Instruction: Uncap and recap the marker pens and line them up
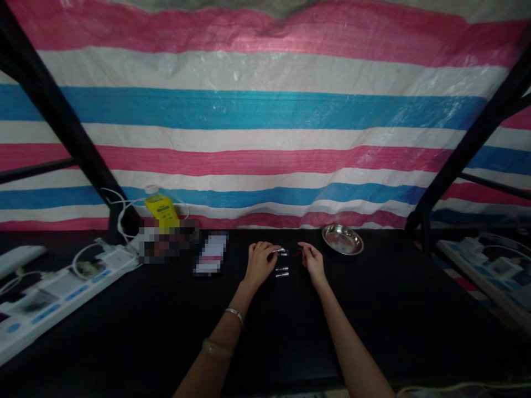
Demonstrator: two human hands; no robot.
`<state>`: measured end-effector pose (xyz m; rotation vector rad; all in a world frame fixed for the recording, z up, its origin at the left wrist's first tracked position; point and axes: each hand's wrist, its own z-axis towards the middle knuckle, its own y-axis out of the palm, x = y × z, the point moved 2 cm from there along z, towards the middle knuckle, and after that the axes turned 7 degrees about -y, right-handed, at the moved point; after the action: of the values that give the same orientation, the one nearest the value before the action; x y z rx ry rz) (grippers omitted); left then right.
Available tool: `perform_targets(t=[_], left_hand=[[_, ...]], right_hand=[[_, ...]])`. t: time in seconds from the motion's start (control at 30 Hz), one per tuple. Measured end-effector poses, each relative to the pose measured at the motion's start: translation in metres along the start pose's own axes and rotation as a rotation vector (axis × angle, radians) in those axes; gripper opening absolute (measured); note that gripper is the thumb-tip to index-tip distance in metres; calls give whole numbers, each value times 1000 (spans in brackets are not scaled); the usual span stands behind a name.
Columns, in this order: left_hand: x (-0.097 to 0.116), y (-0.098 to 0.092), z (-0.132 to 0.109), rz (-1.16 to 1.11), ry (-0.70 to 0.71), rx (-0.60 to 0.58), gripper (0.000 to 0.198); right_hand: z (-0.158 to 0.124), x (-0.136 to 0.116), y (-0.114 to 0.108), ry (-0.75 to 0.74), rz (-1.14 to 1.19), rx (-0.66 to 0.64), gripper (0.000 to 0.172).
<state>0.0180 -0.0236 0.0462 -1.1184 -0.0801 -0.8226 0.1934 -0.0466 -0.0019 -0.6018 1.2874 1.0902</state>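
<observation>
My left hand [261,260] is closed at the fingertips on the near end of a small shiny metal cylinder [280,249]. A second similar piece lies close against it, partly dark. Just below, two more short silver cylinders [282,271] rest side by side on the black tabletop. To their right, my right hand [313,262] has its thumb and fingers pinched together. A thin, dark red strand [297,255] shows at these fingertips, too small and dim to make out fully.
A round steel dish [342,239] sits behind my right hand. Left of my hands lie a blurred-out phone [211,253], a yellow bottle [162,211] and a long white power strip [62,301] with cables. Dark frame legs and striped sheeting [265,110] border the black table [282,342].
</observation>
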Motion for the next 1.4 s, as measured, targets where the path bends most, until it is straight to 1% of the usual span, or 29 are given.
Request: perform_targets(t=[0.07, 0.13, 0.2, 0.27, 0.4, 0.53, 0.77, 0.87, 0.93, 1.0, 1.03, 1.2, 1.4], left_hand=[[-2, 2, 0, -15, -24, -48, 22], [-4, 3, 0, -20, -28, -98, 24], [-5, 5, 0, -19, -20, -143, 25], [-6, 7, 0, -16, -9, -174, 26], [-6, 8, -1, -9, -9, -201, 24], [-5, 8, -2, 2, -15, -221, 25], [-6, 10, -4, 4, -2, -233, 27], [-6, 10, -4, 6, -5, -233, 26], [-6, 10, -4, 3, -12, -239, 27], [-6, 11, -4, -5, -16, -245, 27], [-6, 11, -4, -9, -18, -246, 27], [-7, 11, -5, -34, -32, -206, 28], [-7, 8, -6, -78, -75, -150, 25]], right_hand=[[-1, -3, -2, -174, -287, 28, 27], [-4, -4, -2, -267, -521, -10, 29], [-7, -4, -1, -288, -692, -56, 30], [-9, -3, 0, -291, -814, -94, 32], [-11, 1, 1, -319, -947, -177, 36], [-11, 5, 1, -360, -974, -209, 42], [-12, 4, 1, -370, -920, -177, 40], [-14, -6, 3, -358, -921, -132, 36], [-17, -14, 6, -362, -911, -122, 27], [-21, -21, 10, -386, -897, -150, 16], [-23, -24, 13, -404, -893, -176, 13], [-31, -25, 22, -456, -884, -331, 15], [-32, -18, 23, -488, -905, -426, 16]])
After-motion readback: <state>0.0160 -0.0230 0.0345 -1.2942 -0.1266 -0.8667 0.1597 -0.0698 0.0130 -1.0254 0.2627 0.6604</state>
